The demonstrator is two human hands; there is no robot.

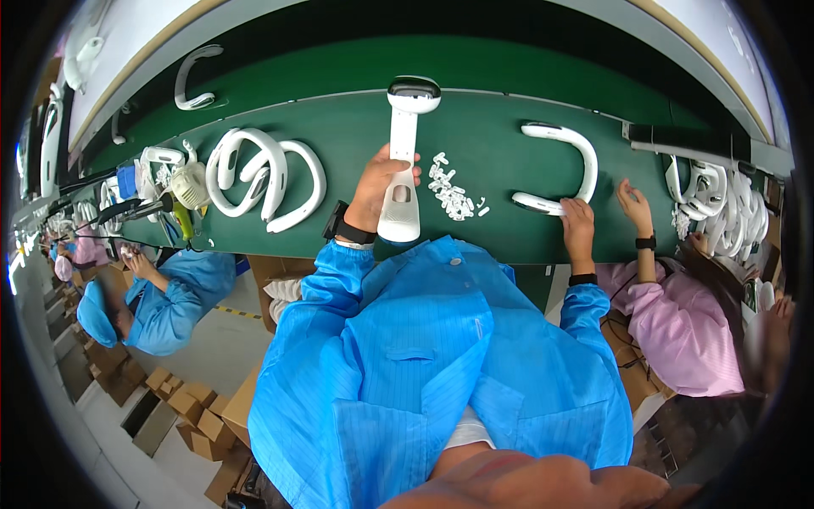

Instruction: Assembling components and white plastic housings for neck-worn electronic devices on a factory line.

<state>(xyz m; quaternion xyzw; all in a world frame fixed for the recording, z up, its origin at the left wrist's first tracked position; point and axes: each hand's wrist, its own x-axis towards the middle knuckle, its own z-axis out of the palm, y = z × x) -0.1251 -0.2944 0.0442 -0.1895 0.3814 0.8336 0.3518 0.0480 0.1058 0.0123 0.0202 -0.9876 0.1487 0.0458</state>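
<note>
My left hand (pixel 383 188) is wrapped round the middle of a long white device (pixel 405 136), seemingly a neck fan seen edge-on. Its far end is rounded with a dark glossy top, and a recess shows in its broad near end. To the right, a white U-shaped neck fan (pixel 591 161) lies on the green table (pixel 500 110) with its opening toward the left. The fingers of my right hand (pixel 579 222) are closed on its near arm. Between my hands lies a loose pile of small white plastic pieces (pixel 454 195).
Several white curved fan bodies (pixel 273 174) lie left, beside a screwdriver-like tool (pixel 182 219) with a yellow-green handle. Another person's hand (pixel 634 206), from a pink sleeve, rests near my right hand. White fan bodies (pixel 733 216) are heaped far right. A person in blue (pixel 182 293) works at left.
</note>
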